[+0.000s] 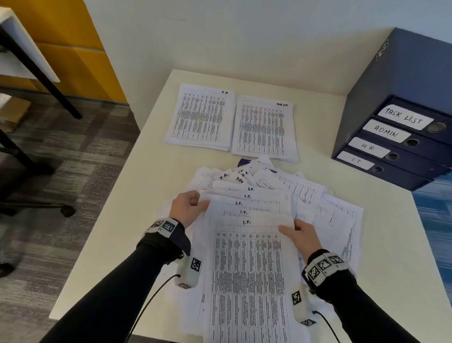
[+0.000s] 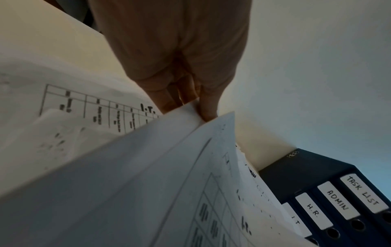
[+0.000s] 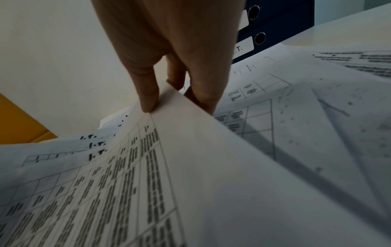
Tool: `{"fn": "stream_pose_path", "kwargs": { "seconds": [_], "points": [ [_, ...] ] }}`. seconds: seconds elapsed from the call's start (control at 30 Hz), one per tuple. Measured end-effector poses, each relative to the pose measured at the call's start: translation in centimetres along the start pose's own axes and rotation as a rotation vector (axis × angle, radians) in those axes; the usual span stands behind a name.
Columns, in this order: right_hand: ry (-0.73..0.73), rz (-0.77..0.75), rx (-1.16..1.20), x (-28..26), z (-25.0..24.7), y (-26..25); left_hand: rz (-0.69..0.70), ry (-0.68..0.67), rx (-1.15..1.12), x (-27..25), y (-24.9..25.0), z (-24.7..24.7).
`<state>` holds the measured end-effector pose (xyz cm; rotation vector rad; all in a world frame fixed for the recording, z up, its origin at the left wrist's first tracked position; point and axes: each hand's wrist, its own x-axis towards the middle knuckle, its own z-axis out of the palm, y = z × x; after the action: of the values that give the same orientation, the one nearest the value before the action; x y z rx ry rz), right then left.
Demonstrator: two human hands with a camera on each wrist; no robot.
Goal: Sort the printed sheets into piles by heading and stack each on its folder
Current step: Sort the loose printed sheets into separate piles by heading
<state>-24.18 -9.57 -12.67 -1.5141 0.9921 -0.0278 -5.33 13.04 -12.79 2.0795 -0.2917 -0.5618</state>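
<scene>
Several printed sheets headed I.T. (image 1: 250, 255) are fanned out near the table's front edge, lifted a little. My left hand (image 1: 189, 206) pinches their upper left edge, thumb on top (image 2: 203, 108). My right hand (image 1: 299, 236) pinches the upper right corner of the I.T. sheets (image 3: 173, 117). Beneath and behind lies a loose heap of mixed sheets (image 1: 294, 188) with H.R. and ADMIN headings showing. Two squared piles sit further back: the H.R. pile (image 1: 202, 117) and the TASK LIST pile (image 1: 264, 128).
Dark blue binders (image 1: 402, 143) labelled TASK LIST, ADMIN, H.R. and I.T. lie stacked at the table's back right corner (image 2: 330, 205). The white table (image 1: 141, 186) shows bare surface left of the papers. An office chair base (image 1: 2, 212) stands on the floor to the left.
</scene>
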Motion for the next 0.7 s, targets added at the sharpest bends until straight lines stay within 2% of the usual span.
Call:
{"fn": "stream_pose_path", "kwargs": {
  "seconds": [0.13,0.27,0.4,0.5,0.57,0.63,0.7],
  "points": [
    [0.080,0.028,0.055,0.5,0.5,0.3,0.033,0.002,0.067,-0.2,0.7,0.5],
    [0.072,0.099,0.136,0.7,1.1,0.3,0.005,-0.017,0.096,-0.5,0.3,1.7],
    [0.024,0.105,0.000,0.6,1.7,0.0,-0.030,-0.038,0.201,-1.1,1.1,3.3],
    [0.000,0.063,-0.138,0.9,1.6,-0.6,-0.067,-0.072,0.186,-1.5,1.7,3.8],
    [0.017,0.043,-0.205,1.4,1.1,-1.2,-0.075,0.011,0.184,-1.4,1.5,2.6],
    [0.037,0.038,-0.261,1.9,0.5,-1.6,-0.087,0.154,0.210,-1.0,0.7,0.7],
    [0.051,0.045,-0.303,2.3,0.1,-1.6,-0.147,0.237,0.299,-0.7,-0.7,-1.4]
  ]
}}
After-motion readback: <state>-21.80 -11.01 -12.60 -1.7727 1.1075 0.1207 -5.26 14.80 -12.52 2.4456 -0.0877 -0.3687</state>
